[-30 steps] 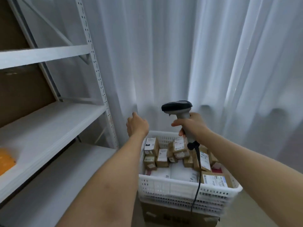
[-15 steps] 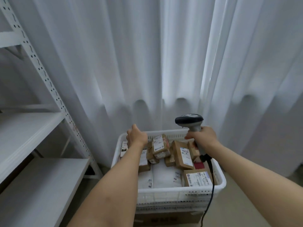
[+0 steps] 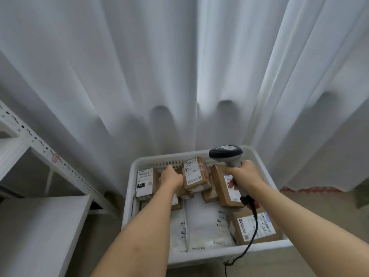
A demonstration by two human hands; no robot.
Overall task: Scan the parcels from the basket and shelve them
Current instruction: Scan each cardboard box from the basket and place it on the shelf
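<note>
Right hand [image 3: 246, 175] grips scanner [image 3: 226, 153] — left hand [image 3: 172, 177] in basket [image 3: 127, 198]

White basket [image 3: 265, 246] on floor [image 3: 327, 208]; cardboard parcels [image 3: 194, 174] and white mailers [image 3: 207, 226] inside.

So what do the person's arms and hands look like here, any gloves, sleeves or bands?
Both are bare. The left hand and right hand wear no gloves, and no rings, watch or wristband show. Both forearms are uncovered up to the frame's lower edge, with no sleeve cuff in view. No markings or cables are attached to either arm.
</note>
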